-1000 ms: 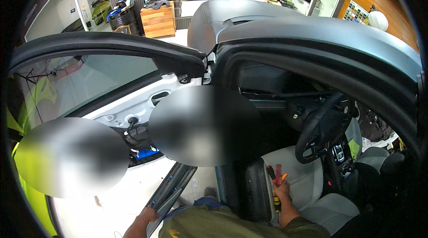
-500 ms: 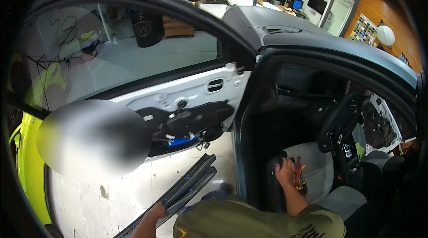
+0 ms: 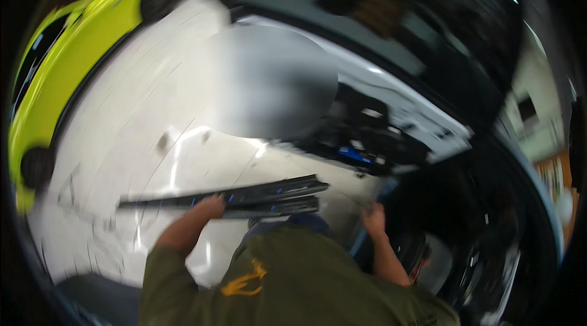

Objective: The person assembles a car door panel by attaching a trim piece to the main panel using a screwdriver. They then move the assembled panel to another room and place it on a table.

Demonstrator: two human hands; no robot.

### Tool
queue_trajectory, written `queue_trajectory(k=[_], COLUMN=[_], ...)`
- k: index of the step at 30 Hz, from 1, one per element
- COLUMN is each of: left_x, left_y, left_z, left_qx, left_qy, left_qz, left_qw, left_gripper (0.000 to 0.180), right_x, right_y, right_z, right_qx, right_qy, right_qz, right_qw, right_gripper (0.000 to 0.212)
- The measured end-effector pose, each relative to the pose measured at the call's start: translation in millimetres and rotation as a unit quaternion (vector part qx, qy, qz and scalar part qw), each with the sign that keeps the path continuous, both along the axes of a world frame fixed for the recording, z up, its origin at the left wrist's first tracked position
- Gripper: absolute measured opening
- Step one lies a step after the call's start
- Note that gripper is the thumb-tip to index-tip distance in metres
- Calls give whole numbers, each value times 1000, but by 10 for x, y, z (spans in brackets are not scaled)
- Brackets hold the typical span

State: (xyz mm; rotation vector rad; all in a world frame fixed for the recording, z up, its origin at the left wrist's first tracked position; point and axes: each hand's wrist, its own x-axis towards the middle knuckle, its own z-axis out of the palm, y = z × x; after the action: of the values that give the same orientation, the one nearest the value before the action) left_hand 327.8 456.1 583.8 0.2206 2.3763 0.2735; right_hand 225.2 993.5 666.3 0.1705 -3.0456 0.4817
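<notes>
My left hand is closed around long black plastic trim strips with small blue clips, carried level above the floor in front of me. My right hand is by the edge of the car's door opening, fingers slightly apart and nothing visible in it; motion blurs it. Beyond both hands, the opened car door shows its bare white inner panel, black lining and a blue patch. On the grey seat, partly hidden by my right forearm, red-handled tools are blurred.
A bright yellow-green car stands on the left. Pale tiled floor lies between it and the door. The dark car interior is on my right. A blurred oval covers part of the door's far end.
My view has swung left and down. My right hand has come off the seat, away from the tools, to the door opening. The trim strips in my left hand now lie more level.
</notes>
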Motion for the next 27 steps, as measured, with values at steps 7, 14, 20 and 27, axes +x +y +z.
queue_trajectory(k=[7, 14, 20, 27], left_x=[154, 137, 544, 1374], left_y=[-951, -1929, -2999, -4269], left_z=[-185, -9, 118, 281], left_qx=[-53, -75, -80, -69], left_qy=[78, 18, 25, 0], left_qz=[-3, 35, 119, 261], left_qw=[996, 996, 989, 963], left_gripper=[22, 22, 20, 22], right_x=[68, -364, -1471, -1501], right_y=[234, -937, -2982, -5415], right_z=[-972, -1513, -1656, -1587], right_qx=[119, 72, -25, -73], right_qy=[-308, -485, -470, -474], right_qz=[86, 88, 83, 161], right_qw=[940, 867, 878, 863], right_gripper=[40, 38, 36, 34])
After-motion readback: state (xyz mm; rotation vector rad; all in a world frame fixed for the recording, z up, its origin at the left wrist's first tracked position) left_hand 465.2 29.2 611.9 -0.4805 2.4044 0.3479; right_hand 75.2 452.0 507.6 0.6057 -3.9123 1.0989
